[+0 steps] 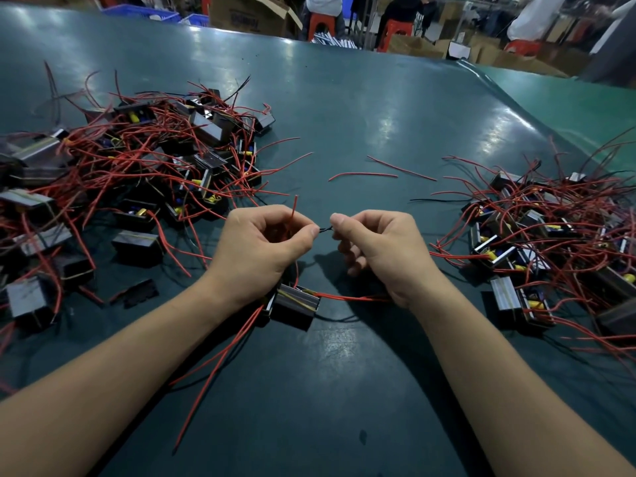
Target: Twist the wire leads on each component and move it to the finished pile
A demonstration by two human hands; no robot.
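Note:
A small black box-shaped component (pixel 292 306) with red wire leads lies on the green table between my wrists. My left hand (pixel 265 246) pinches its dark wire leads (pixel 325 229) between thumb and forefinger, and a red lead sticks up out of that fist. My right hand (pixel 375 246) pinches the other end of the same short dark stretch. The two hands are a few centimetres apart. Other red leads from the component trail toward me across the table.
A big pile of components with tangled red wires (pixel 137 166) covers the left of the table, and a second pile (pixel 550 242) lies at the right. Two loose red wire pieces (pixel 364 174) lie beyond my hands. Cardboard boxes, red stools and people stand past the table's far edge.

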